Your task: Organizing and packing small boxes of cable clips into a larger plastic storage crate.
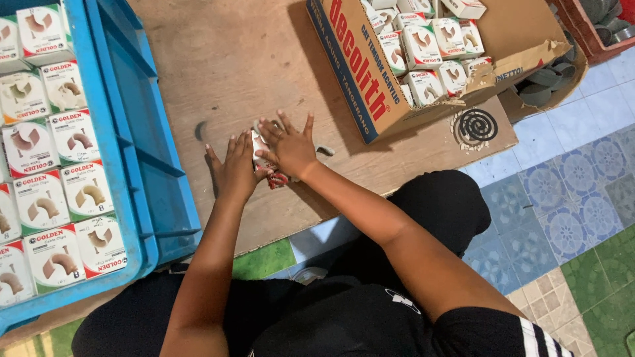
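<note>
Both hands press down together on a small white and red carton (pixel 262 160) that lies on the brown wooden board (pixel 225 66). The left hand (pixel 235 168) rests flat with its fingers (pixel 233 144) stretched forward and close together, covering the carton's left side. The right hand (pixel 290 149) lies partly over the top, its fingers (pixel 281 122) spread wide and released rather than clenched. Neither hand curls around the carton, so whether it is gripped or only pinned underneath cannot be told. Only a narrow strip of the carton shows between the two hands, plus a crumpled red flap poking out just under the right palm; its shape is mostly hidden. A small grey curved clip (pixel 325 150) peeks out just right of the right hand, partly covered. A dark curved mark (pixel 200 130) lies on the board left of the left fingers. Well to the left of the fingers, a blue plastic crate (pixel 142 152) holds rows of the same small cartons (pixel 83 192), cut off at the picture's edge. Beyond the right fingertips stands an open cardboard box (pixel 370 86) with more cartons inside, its top cropped. A dark spiral coil (pixel 477 125) lies on a torn cardboard flap, right of the fingers.
</note>
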